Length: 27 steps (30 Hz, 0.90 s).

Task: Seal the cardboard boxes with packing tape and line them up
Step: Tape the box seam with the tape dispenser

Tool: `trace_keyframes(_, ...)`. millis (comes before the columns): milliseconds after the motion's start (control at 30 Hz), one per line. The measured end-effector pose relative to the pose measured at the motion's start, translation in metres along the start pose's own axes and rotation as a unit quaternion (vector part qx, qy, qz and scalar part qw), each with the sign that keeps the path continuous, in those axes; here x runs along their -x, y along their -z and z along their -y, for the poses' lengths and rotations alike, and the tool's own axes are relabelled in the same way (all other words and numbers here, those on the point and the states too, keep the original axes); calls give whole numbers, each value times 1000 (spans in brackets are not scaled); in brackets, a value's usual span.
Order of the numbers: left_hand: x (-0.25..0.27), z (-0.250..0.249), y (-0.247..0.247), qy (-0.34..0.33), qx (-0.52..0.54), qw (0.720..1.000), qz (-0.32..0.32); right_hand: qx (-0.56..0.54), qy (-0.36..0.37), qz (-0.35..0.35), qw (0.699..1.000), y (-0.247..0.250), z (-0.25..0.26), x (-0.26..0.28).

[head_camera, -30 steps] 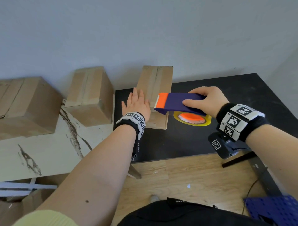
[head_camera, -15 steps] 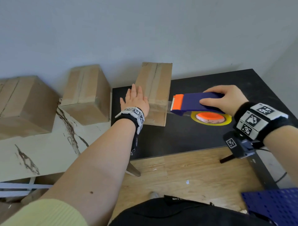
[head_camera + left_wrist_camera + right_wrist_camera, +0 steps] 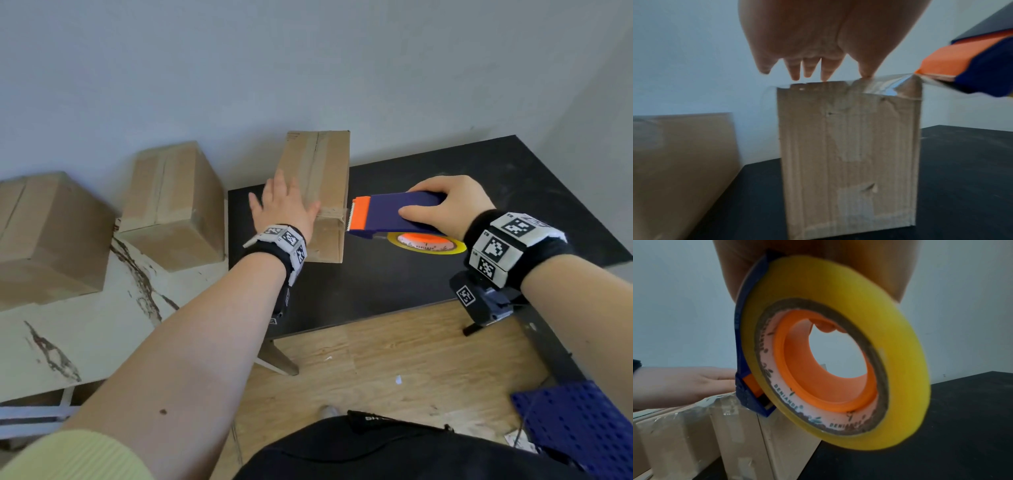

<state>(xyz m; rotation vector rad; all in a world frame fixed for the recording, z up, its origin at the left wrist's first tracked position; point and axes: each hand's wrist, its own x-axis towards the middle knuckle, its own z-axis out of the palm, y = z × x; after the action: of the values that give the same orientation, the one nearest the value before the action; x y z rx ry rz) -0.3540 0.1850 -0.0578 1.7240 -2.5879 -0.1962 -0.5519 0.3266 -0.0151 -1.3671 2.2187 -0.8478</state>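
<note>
Two hands work over the near end of a black table. Nearest, the right hand grips the blue tape dispenser, fingers and thumb curled around its body, with the yellow tape roll hanging beneath on its orange hub. The dispenser's orange front edge sits just beside the near right corner of the cardboard box, and a short strip of clear tape stretches from that edge onto the box top. The left hand lies flat on the box top, fingers straight and slightly spread, thumb by the tape. Farther left, two more cardboard boxes stand on a white marbled surface against the wall.
</note>
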Motion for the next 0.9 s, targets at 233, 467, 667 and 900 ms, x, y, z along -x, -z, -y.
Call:
trace_keyframes(233, 9, -38, -20, -103, 28, 994, 10, -18, -14, 18, 1000, 2, 0, 5)
trace_keyframes(467, 3, -36, -25, -93, 9, 996, 9, -44, -25, 17, 999, 1, -4, 12)
trace_keyframes(667, -1, -32, -21, -105, 9, 994, 26, -100, -36, 2, 994, 0, -13, 27)
trace_keyframes(900, -7, -33, -13, -109, 14, 991, 71, -59, -32, -14, 998, 9, -18, 34)
